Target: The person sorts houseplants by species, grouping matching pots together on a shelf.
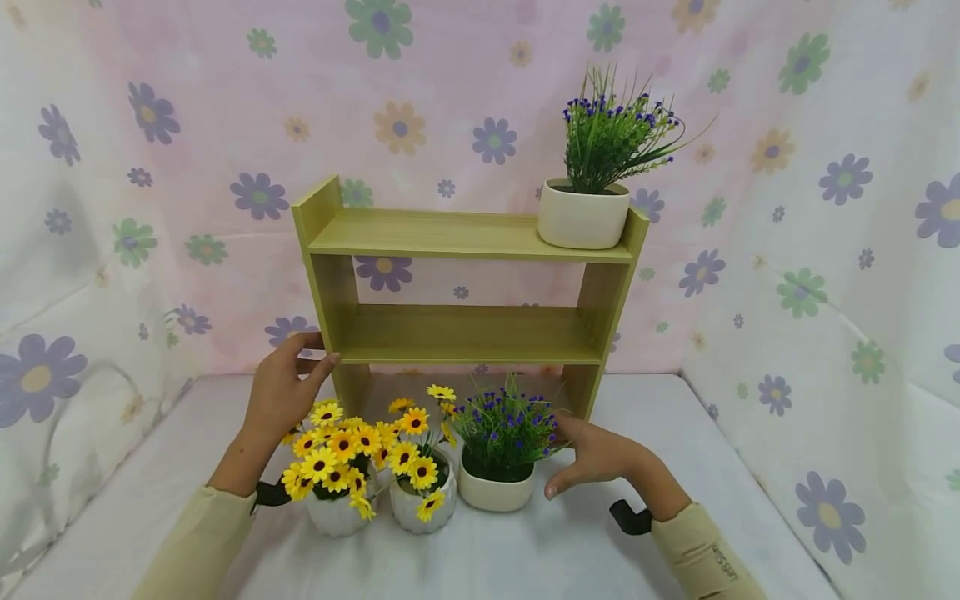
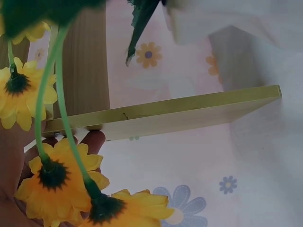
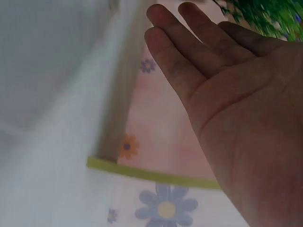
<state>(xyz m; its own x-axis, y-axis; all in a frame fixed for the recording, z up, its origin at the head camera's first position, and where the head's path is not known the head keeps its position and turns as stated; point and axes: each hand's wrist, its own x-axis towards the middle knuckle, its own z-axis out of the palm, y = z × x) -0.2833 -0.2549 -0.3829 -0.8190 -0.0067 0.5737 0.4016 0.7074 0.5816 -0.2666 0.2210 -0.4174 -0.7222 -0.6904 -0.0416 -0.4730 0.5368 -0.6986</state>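
My left hand (image 1: 281, 387) is at the left side panel of a small wooden shelf (image 1: 480, 333), thumb by the front edge and fingers against the outer side. The left wrist view shows fingertips touching that panel (image 2: 189, 106), partly behind yellow flowers (image 2: 57, 175). On the table, my right hand (image 1: 603, 458) is beside a cream pot of purple flowers (image 1: 497, 492), fingers extended behind its leaves; contact is unclear. The right wrist view shows the palm and straight fingers (image 3: 189, 61) holding nothing. Two white pots of yellow flowers (image 1: 337, 517) (image 1: 423, 508) stand left of the purple-flowered pot.
Another cream pot of purple flowers (image 1: 583, 218) sits on the shelf's top board at the right end. A white cloth (image 1: 570, 567) covers the table. Flower-printed curtains (image 1: 465, 83) enclose the back and sides.
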